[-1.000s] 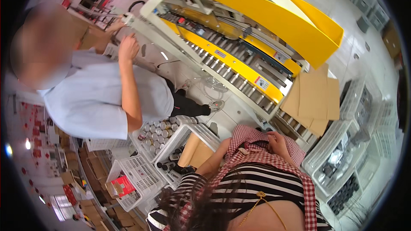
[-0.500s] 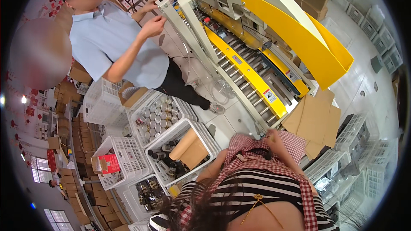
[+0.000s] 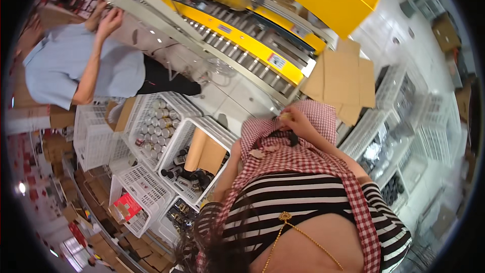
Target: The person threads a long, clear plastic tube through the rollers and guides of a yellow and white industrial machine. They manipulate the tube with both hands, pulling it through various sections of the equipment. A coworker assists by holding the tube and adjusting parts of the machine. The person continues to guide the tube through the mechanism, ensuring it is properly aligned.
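My right hand (image 3: 299,124) is closed in front of the red-and-white checked apron (image 3: 288,159). Its fingers press round something small and yellowish that I cannot make out. Along the apron's left edge hangs my left hand (image 3: 235,150), its fingers hidden by the cloth. The nearest thing to it is a white crate (image 3: 222,134) of dark-capped bottles (image 3: 194,182) with a sheet of brown cardboard (image 3: 204,154). Just beyond my right hand ends a roller conveyor machine (image 3: 242,53) with yellow rails.
A person in a light blue shirt (image 3: 86,65) stands left, both hands at the machine frame's corner. A crate of cans (image 3: 157,130) and one with a red box (image 3: 126,207) stand left. Flattened cardboard (image 3: 341,81) lies by the machine's end; white crates (image 3: 376,139) stand right.
The view has shifted, so machine, person and crates sit further left and the machine higher. My right hand stays closed at the apron, with a yellowish bit now showing at its fingers.
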A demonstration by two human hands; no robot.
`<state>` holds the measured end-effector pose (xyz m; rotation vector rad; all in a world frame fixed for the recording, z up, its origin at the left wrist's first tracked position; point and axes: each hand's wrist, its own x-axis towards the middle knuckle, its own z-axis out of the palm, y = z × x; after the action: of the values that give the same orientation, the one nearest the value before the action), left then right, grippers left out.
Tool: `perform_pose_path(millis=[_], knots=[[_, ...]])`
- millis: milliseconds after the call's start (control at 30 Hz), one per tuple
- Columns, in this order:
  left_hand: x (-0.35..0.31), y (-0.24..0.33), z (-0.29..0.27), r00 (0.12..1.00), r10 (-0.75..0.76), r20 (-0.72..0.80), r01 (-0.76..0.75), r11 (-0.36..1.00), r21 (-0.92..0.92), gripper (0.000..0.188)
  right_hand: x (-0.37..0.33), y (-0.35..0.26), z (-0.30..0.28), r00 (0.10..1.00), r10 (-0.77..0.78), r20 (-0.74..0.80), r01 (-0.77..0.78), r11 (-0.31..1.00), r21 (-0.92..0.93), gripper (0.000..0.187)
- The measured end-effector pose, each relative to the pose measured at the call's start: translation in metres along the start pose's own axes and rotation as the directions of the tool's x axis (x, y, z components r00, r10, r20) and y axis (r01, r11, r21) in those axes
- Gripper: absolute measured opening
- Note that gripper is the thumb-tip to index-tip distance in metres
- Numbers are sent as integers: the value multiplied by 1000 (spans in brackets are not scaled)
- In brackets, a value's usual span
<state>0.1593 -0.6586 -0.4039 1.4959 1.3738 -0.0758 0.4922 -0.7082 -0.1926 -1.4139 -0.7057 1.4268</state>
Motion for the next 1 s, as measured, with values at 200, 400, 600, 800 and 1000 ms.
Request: perform_pose_path(millis=[200, 400, 600, 800, 1000], knots=[[-22, 31, -11, 998, -3, 63, 2, 1000, 7, 39, -25, 0, -1, 996, 41, 73, -31, 991, -128, 18], [-23, 28, 13, 986, -46, 161, 32, 996, 86, 38, -29, 4, -10, 980, 154, 127, -144, 986, -87, 26], [-30, 54, 13, 982, -73, 173, 40, 981, 190, 38, -35, 0, -16, 963, 242, 122, -251, 966, 66, 16], [-39, 62, 14, 979, -97, 179, 52, 969, 243, 38, -33, -4, -16, 946, 311, 92, -317, 946, 64, 24], [-52, 55, 15, 977, -107, 186, 49, 955, 292, 38, -28, 21, -21, 973, 230, 31, -232, 970, 74, 25]])
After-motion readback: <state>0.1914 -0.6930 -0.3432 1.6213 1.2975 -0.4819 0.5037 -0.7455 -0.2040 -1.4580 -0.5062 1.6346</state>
